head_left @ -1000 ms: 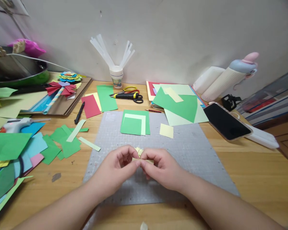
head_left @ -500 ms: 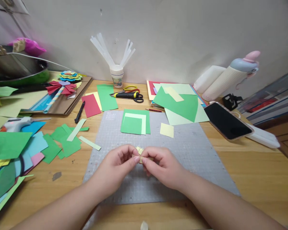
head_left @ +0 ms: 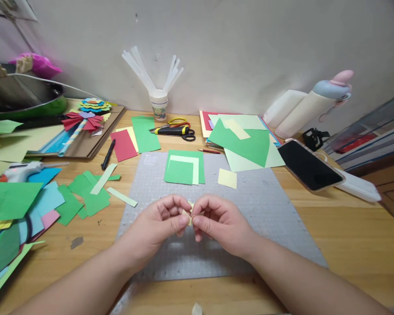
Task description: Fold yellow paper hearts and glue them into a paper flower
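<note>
Both of my hands meet over the grey cutting mat (head_left: 262, 210). My left hand (head_left: 157, 227) and my right hand (head_left: 221, 225) pinch a small folded piece of pale yellow paper (head_left: 189, 213) between thumbs and fingertips. Most of the paper is hidden by the fingers. A little beyond it on the mat lie a stack of green and pale green squares (head_left: 184, 168) and a small pale yellow square (head_left: 227, 178).
Green paper scraps (head_left: 85, 197) and coloured sheets lie at the left with a glue gun (head_left: 22, 170). Scissors (head_left: 177, 127), a cup of white strips (head_left: 159, 105), a black pen (head_left: 108, 154), a sheet pile (head_left: 246, 140) and a phone (head_left: 308, 166) sit further back and right.
My hands have lifted slightly off the mat and closed tighter round the yellow paper, so less of it shows. Nothing else on the table has moved.
</note>
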The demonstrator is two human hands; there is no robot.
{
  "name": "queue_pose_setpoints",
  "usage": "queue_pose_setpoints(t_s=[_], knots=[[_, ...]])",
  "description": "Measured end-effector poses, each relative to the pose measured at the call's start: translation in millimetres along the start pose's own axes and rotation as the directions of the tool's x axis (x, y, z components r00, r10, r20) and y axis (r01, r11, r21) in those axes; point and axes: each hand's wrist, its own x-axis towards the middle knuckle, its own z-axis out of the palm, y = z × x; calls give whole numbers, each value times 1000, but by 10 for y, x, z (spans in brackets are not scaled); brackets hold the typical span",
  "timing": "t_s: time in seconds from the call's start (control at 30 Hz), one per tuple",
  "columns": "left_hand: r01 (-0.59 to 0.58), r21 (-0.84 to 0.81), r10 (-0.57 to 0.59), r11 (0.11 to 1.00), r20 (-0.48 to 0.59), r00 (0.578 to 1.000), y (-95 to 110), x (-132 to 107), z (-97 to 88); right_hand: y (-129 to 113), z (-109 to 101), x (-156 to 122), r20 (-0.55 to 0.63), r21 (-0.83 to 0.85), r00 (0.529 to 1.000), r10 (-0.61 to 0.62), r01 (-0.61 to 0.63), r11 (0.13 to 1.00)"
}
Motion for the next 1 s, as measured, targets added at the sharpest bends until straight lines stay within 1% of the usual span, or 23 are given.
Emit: queue_pose_setpoints(t_s=[0.1,0.17,0.3,0.37,0.43,0.53,0.63,0.8,1.0], knots=[[-58,-25,57,998,-60,997,2,17,23,14,-5,-11,-3,-48,1000,-21,21,999],[-112,31,115,993,-98,989,9,22,37,21,-9,-19,-27,-90,999,-25,23,996],[-162,167,177,973,-82,981,21,10,50,18,-9,-32,-91,-191,993,-69,51,980],[-186,225,211,956,-91,973,22,0,47,16,-6,-36,-100,-228,990,-97,72,971],[-192,265,230,945,-123,965,27,-5,41,18,-2,-37,-90,-213,991,-100,79,974],[-157,234,203,960,-191,960,45,-4,34,27,1,-31,-89,-119,994,-69,58,991],[-121,210,167,970,-216,962,67,-2,37,32,2,-20,-93,-77,995,-23,16,997],[-96,221,148,971,-232,961,89,-9,51,20,6,-17,-98,-111,995,26,-37,993],[-69,276,149,959,-282,948,97,-10,62,18,3,-33,-124,-186,992,-25,2,983]])
